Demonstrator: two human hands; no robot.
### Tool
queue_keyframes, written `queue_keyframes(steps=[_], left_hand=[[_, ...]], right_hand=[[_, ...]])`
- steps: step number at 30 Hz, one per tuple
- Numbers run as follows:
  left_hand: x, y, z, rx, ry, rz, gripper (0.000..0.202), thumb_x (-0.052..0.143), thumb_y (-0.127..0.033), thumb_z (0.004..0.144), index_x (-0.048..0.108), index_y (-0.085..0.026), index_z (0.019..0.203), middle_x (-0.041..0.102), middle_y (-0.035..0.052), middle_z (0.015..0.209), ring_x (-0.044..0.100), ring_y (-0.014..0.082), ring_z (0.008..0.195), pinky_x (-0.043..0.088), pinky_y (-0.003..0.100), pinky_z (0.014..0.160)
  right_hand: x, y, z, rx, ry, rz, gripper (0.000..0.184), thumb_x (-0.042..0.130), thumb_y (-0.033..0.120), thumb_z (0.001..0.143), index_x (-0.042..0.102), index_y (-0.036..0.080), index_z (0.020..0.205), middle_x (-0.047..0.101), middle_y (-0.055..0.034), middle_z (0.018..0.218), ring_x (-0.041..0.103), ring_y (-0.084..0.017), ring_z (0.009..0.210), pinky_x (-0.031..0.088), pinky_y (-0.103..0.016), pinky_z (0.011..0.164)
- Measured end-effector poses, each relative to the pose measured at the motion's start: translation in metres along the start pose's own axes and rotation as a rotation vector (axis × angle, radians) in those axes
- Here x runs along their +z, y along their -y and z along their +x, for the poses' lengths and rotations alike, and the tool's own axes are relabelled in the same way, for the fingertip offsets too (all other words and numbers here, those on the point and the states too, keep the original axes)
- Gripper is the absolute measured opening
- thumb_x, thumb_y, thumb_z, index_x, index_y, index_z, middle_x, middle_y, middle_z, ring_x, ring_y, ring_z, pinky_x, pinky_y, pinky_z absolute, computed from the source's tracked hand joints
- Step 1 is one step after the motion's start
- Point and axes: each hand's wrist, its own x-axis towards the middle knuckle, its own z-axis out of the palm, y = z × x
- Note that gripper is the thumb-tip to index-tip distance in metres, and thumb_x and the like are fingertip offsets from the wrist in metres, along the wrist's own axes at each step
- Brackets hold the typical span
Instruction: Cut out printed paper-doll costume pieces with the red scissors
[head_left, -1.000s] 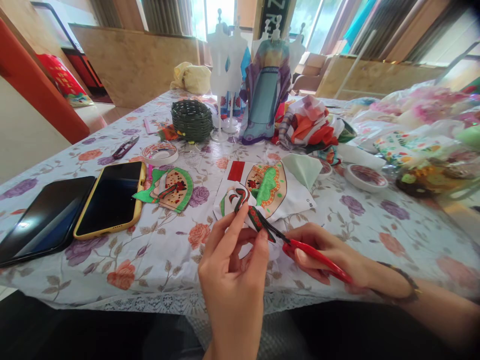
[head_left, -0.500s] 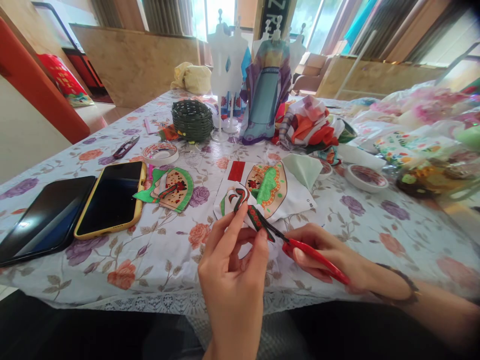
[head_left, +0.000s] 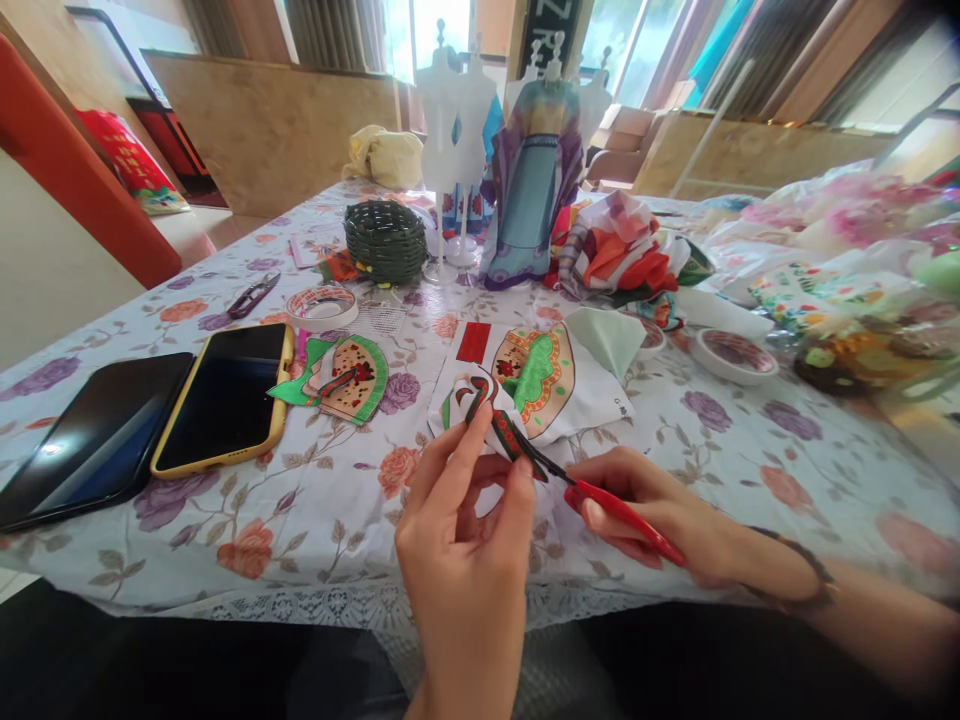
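Note:
My left hand (head_left: 465,520) pinches a piece of white printed fabric (head_left: 592,385), with a dark strip (head_left: 508,430) of red and green pattern folded up between thumb and fingers. My right hand (head_left: 637,510) is wrapped around red-handled scissors (head_left: 626,520). Their dark blades lie along the edge of the patterned strip, close to my left thumb. The fabric spreads flat beyond my hands, showing a red rectangle and a beige shape with green. Left of it lies a cut-out fabric piece (head_left: 360,378) with a green border.
Two phones, one black (head_left: 97,430) and one yellow-cased (head_left: 225,400), lie at left. Behind are thread snips (head_left: 253,296), a tape roll (head_left: 322,306), a dark woven basket (head_left: 385,242) and small mannequins (head_left: 452,130), one in a blue-purple dress (head_left: 529,190). Plastic-wrapped items (head_left: 847,240) fill the right.
The scissors' handles have shifted slightly left, and the blades sit a little differently along the strip. My left hand keeps its pinch almost unmoved.

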Motion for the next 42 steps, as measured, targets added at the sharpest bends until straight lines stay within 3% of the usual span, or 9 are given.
queue_keyframes(steps=[14,23,42], left_hand=[[0.0004,-0.0016,-0.0009,0.009,-0.008,0.018,0.039,0.076,-0.023,0.077,0.073,-0.038,0.113,0.066,-0.0011,0.100,0.066,0.0084,0.064,0.055,0.014,0.043],[0.0009,0.0009,-0.0028,0.038,0.028,-0.001,0.039,0.074,-0.020,0.079,0.073,-0.044,0.109,0.066,-0.0054,0.107,0.066,0.0074,0.067,0.062,0.018,0.057],[0.0030,0.0016,-0.0053,0.019,-0.003,0.023,0.039,0.076,-0.022,0.078,0.073,-0.040,0.112,0.067,-0.0023,0.106,0.067,0.0076,0.066,0.054,0.012,0.046]], right_hand=[[-0.0040,0.0020,-0.0037,0.016,0.049,-0.013,0.059,0.059,0.067,0.085,0.043,0.018,0.056,0.040,0.0068,0.044,0.032,-0.004,0.037,0.023,-0.017,0.036],[-0.0028,0.0007,-0.0028,0.027,0.025,-0.013,0.060,0.060,0.070,0.082,0.043,0.019,0.056,0.038,0.0076,0.042,0.033,-0.005,0.036,0.023,-0.018,0.036],[-0.0017,0.0008,-0.0030,0.039,0.023,-0.010,0.059,0.059,0.068,0.084,0.042,0.019,0.057,0.038,0.0076,0.041,0.030,-0.005,0.035,0.019,-0.020,0.035]])
